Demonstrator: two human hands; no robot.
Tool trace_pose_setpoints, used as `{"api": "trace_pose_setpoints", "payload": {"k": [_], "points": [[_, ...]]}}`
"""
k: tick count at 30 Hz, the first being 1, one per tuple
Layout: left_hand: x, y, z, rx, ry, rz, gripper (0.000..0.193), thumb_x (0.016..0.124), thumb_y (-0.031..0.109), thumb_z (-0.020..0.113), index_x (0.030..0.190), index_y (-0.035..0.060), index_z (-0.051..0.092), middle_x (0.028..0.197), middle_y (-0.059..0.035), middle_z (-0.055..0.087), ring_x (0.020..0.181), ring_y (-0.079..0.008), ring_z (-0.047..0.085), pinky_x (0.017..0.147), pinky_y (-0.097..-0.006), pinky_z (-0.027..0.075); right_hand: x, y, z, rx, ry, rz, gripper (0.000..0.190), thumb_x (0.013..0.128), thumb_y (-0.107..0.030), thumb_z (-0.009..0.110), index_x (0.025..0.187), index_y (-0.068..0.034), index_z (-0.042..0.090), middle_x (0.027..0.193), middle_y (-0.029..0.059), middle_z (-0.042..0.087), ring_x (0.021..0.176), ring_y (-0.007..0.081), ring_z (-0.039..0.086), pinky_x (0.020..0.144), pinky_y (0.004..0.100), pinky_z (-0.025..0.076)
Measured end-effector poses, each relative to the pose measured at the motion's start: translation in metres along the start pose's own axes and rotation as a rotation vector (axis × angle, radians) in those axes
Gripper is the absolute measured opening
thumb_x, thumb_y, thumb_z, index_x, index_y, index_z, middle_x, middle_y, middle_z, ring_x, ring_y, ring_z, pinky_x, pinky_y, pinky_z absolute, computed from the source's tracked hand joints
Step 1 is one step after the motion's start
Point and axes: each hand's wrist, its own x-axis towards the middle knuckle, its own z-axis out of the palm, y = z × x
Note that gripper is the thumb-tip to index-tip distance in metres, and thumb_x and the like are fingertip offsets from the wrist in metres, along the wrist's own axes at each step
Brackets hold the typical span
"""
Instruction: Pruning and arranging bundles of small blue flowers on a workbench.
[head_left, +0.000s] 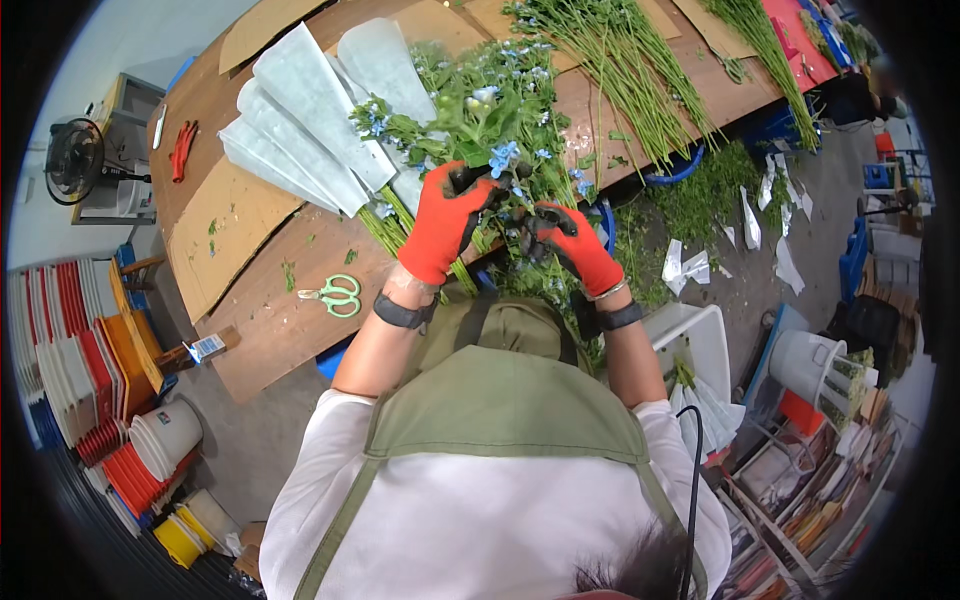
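Observation:
My left hand, in a red work glove with a dark palm, pinches a leafy blue-flowered stem just below its blossoms. Lower on the same stalk, the fingers of my right hand close around it, in a matching glove. Leaves and blooms partly hide the fingertips of both hands. Behind them, a heap of blue-flowered stems lies on the wooden table. Left of the heap rest several bunches in white paper sleeves, their green stalks pointing toward me.
Green-handled scissors lie at the near left beside a cardboard sheet. Red gloves lie farther back. Long cut stems overhang the right edge. Below are leaf trimmings, paper scraps and a white bin with wrapped bunches.

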Motion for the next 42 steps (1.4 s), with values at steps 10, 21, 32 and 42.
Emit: {"api": "trace_pose_setpoints", "payload": {"k": [10,21,32,42], "points": [[-0.009,-0.004,0.026,0.196,0.048,0.195,0.029,0.093,0.013,0.072,0.115,-0.0048,0.064,0.093,-0.0039,0.067,0.084,-0.01,0.06,0.074,-0.0266,0.049,-0.012,-0.092,0.067,-0.764,0.417,-0.825,0.057,0.073,0.0,0.081,0.128,-0.002,0.063,0.135,0.0117,0.063,0.13,0.0308,0.056,0.11,0.0405,0.044],[0.013,0.026,-0.009,-0.046,0.184,0.118,0.028,0.101,0.02,0.064,0.107,-0.0052,0.074,0.086,-0.0051,0.071,0.07,-0.0106,0.061,0.061,-0.024,0.045,-0.037,-0.073,0.019,-0.617,0.25,-0.603,0.069,0.071,0.004,0.083,0.136,-0.005,0.059,0.132,0.0101,0.063,0.125,0.0252,0.06,0.106,0.0372,0.047],[0.005,0.01,0.02,-0.114,0.285,0.175,0.017,0.098,0.014,0.068,0.106,-0.0014,0.068,0.091,-0.0029,0.07,0.072,-0.0074,0.06,0.062,-0.0221,0.045,0.028,-0.043,0.053,-0.714,0.532,-0.7,0.055,0.079,-0.008,0.081,0.13,-0.003,0.063,0.122,0.0154,0.067,0.116,0.0325,0.063,0.099,0.0409,0.049],[0.022,0.0,0.001,-0.072,0.33,0.229,0.02,0.1,0.017,0.065,0.111,0.0008,0.07,0.09,-0.0027,0.071,0.072,-0.0092,0.06,0.061,-0.0242,0.044,0.013,-0.046,0.07,-0.652,0.242,-0.358,0.052,0.087,-0.021,0.074,0.135,-0.004,0.06,0.119,0.0214,0.069,0.11,0.0416,0.065,0.095,0.047,0.051]]}}
